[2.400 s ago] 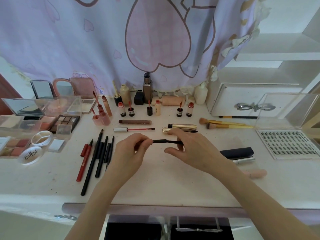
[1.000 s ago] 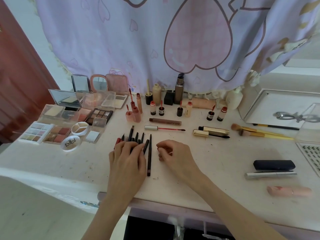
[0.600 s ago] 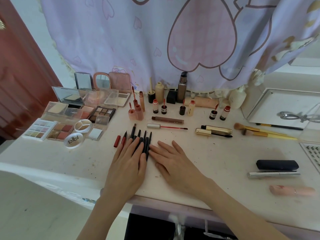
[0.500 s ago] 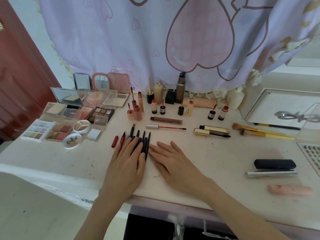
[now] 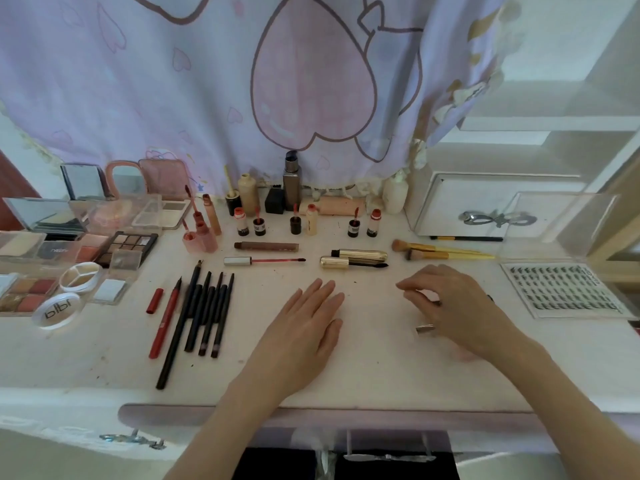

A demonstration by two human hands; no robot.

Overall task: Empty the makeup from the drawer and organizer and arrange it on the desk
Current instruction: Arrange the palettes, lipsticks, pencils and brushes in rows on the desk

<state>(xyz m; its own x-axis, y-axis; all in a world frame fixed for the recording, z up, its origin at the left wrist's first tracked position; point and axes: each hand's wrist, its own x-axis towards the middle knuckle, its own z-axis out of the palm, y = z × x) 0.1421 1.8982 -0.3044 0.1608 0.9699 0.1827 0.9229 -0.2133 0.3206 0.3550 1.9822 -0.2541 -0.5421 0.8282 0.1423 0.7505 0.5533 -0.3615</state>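
While both hands lie open, left hand (image 5: 304, 327) flat, right hand (image 5: 457, 306) curled, bare desk (image 5: 374, 375) lies between.

The round white lid (image 5: 59, 309) bears what looks like "pibi", upside down.

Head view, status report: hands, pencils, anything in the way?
Left hand flat, empty. Right hand curled over silver tube, grip unclear. Pencils lined up, untouched. Nothing blocking.

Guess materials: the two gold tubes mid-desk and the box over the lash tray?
Gold tubes: probably metallised plastic or metal; glossy, with bright highlight streaks. Box above the lash tray: clear hard plastic, likely acrylic; the white case shows through it and its edges catch light.
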